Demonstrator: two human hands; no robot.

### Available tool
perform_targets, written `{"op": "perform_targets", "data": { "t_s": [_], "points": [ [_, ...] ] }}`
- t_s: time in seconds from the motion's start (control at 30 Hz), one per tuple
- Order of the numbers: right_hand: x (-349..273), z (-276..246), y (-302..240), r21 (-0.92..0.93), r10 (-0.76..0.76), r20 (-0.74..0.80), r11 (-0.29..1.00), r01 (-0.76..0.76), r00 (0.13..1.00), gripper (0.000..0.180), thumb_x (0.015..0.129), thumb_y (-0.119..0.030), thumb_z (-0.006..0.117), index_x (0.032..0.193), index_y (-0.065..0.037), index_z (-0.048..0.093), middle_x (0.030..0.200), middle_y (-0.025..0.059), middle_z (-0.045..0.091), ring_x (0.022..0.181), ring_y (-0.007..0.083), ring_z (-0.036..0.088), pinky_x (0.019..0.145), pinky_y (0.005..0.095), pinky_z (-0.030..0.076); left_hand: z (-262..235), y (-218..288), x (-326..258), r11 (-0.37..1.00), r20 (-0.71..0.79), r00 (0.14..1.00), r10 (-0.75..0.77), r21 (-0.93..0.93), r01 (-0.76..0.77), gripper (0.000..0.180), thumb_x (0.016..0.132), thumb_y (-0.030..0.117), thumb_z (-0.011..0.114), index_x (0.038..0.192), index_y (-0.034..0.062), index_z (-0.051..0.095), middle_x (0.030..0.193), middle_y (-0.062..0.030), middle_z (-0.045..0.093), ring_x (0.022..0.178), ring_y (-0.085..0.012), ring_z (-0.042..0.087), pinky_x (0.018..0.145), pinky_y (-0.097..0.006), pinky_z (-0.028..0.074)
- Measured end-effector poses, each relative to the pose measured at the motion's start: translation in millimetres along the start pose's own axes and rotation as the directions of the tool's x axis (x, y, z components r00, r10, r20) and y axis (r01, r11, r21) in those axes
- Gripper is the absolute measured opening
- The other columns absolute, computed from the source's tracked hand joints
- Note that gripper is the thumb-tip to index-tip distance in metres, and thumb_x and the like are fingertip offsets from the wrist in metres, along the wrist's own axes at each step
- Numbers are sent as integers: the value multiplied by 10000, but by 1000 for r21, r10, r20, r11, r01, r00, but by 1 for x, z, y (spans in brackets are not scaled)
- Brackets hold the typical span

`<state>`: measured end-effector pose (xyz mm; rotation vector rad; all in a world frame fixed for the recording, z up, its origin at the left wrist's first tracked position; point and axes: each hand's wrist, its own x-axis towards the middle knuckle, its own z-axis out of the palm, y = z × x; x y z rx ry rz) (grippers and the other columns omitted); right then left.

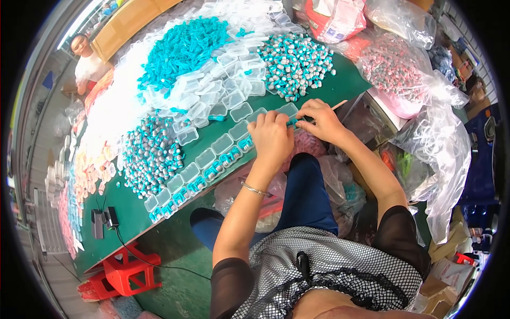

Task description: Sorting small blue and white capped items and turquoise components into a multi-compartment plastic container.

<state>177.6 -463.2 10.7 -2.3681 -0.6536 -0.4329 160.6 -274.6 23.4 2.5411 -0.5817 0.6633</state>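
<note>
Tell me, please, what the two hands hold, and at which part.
Both hands pinch one small teal piece between them: left hand at its left end, right hand at its right end. What kind of piece it is cannot be told.

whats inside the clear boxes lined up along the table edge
The clear boxes left of the left hand hold teal pieces in their front halves. The boxes under both hands are covered, so their contents cannot be seen.

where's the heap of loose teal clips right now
In the head view, the teal clip heap lies at the far upper left of the green table, ringed by clear plastic boxes.
</note>
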Motion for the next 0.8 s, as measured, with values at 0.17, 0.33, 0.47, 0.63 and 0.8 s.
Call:
{"op": "perform_targets", "data": {
  "t_s": [0.17,0.33,0.47,0.63,0.8],
  "points": [
    [-1,0,0,-8,-29,-11,1000,29,1000,195,748,-229,742,893,-117,672,914,49,594,902,263,552,786,398,440,1,1,-4,995,-95,991,98,11,-97,156,684,200,710,801,100,684,887,-30,608,880,-244,535,756,-428,351],
    [-2,-3,-4,-14,-23,-13,1000,23,1000,195,761,-209,731,909,-98,671,912,62,598,896,269,555,786,396,448,7,1,-1,985,-86,984,155,83,-148,96,701,158,649,758,90,686,845,-42,601,878,-242,531,763,-433,352],
    [1,-7,-5,7,-47,5,999,47,999,172,785,-143,702,931,-60,662,909,93,588,894,281,540,770,388,450,8,1,1,973,-94,975,201,129,-189,93,713,122,595,699,72,673,813,-48,597,877,-245,524,769,-439,350],
    [6,-3,1,50,1,-108,999,5,994,112,825,-112,647,915,-45,650,882,110,615,855,298,572,765,396,461,10,-2,-2,972,-30,983,184,157,-177,113,682,176,670,759,98,699,846,-24,605,912,-241,524,781,-441,337],
    [16,3,9,-259,146,-29,954,-149,989,257,765,-300,707,904,-85,685,908,113,654,924,307,614,853,501,466,14,6,22,959,-164,946,279,102,-265,139,681,141,624,778,92,709,844,-47,612,929,-248,539,778,-470,343]
  ]
}}
